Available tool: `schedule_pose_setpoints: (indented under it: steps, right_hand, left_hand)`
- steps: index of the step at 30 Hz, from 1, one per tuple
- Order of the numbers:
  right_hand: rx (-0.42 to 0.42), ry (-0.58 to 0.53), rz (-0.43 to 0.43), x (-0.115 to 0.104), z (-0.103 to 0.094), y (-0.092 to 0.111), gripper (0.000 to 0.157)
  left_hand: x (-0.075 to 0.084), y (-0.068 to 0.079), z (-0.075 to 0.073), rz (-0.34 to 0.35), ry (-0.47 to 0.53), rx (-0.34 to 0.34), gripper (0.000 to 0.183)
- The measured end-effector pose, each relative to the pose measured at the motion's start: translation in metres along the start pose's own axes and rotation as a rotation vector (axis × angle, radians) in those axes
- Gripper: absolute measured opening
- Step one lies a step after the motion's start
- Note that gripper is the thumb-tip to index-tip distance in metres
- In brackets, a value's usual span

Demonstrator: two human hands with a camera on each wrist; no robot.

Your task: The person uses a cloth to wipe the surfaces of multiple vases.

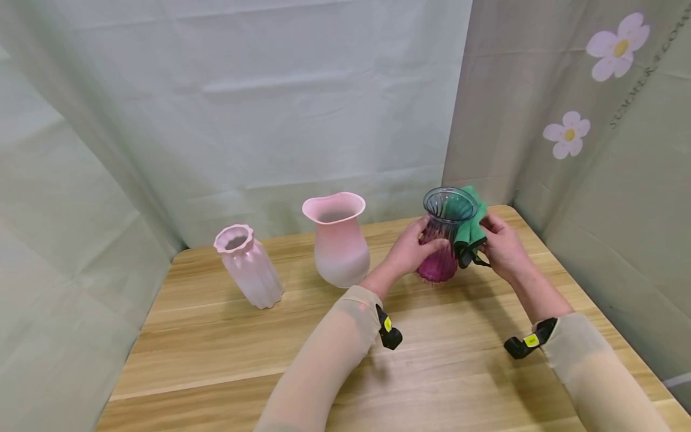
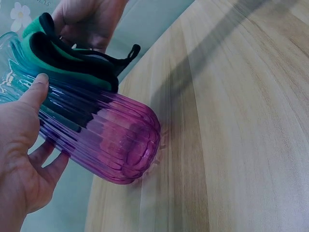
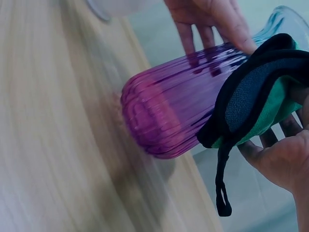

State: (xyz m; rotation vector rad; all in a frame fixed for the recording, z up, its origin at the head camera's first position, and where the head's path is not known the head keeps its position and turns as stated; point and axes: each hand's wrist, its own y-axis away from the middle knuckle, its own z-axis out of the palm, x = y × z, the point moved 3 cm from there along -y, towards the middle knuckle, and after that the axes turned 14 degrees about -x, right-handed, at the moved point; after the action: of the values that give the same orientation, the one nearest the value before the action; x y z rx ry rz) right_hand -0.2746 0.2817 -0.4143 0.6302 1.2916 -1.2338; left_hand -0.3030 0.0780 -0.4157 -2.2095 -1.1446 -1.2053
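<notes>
My left hand [image 1: 406, 250] grips the waist of a ribbed glass vase [image 1: 438, 265], its thumb on the near side and fingers round the left. The glass shades from blue at the flared rim to magenta at the base. Its base is at or just above the tabletop; I cannot tell which. My right hand [image 1: 505, 247] holds a folded green cloth [image 1: 472, 231] against the vase's right side, just under and beside the rim. Black edging and a hanging loop [image 3: 223, 193] show on the cloth in the right wrist view. Some right fingers are hidden behind it.
A pink-and-white vase [image 1: 341, 258] with a wavy flared mouth stands left of the glass one. Farther left is a slimmer pale pink fluted vase [image 1: 251, 273]. All are on a wooden table [image 1: 216, 354], with hanging fabric [image 1: 270, 120] behind and at both sides.
</notes>
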Motion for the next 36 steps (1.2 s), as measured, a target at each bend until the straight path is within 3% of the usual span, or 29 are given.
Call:
schedule_pose_setpoints:
  steps: [8,12,17,22,24,30,36]
  right_hand:
    - [0.047,0.173,0.059,0.012,-0.004,0.006,0.023]
    - [0.076,0.207,0.116,0.029,-0.011,0.017,0.020]
    - [0.130,0.343,0.188,0.050,-0.020,0.030,0.016]
    - [0.153,0.419,0.186,0.055,-0.020,0.030,0.027]
    - [0.151,0.412,0.185,0.054,-0.019,0.029,0.029]
    - [0.126,0.249,0.170,0.042,-0.014,0.024,0.012]
    - [0.057,0.091,0.056,0.017,-0.004,0.014,0.013]
  left_hand:
    - [0.001,0.000,-0.001,0.006,0.005,0.000,0.083]
    - [0.001,-0.001,0.000,0.009,-0.002,-0.002,0.084]
    - [0.002,-0.003,0.002,0.018,-0.015,0.001,0.083]
    - [0.001,-0.004,0.002,0.025,-0.011,0.012,0.082]
    - [0.000,-0.004,0.002,0.020,-0.012,0.013,0.082]
    - [0.000,-0.003,0.003,0.011,-0.017,0.000,0.082]
    - [0.001,-0.001,0.002,0.013,-0.012,-0.010,0.083]
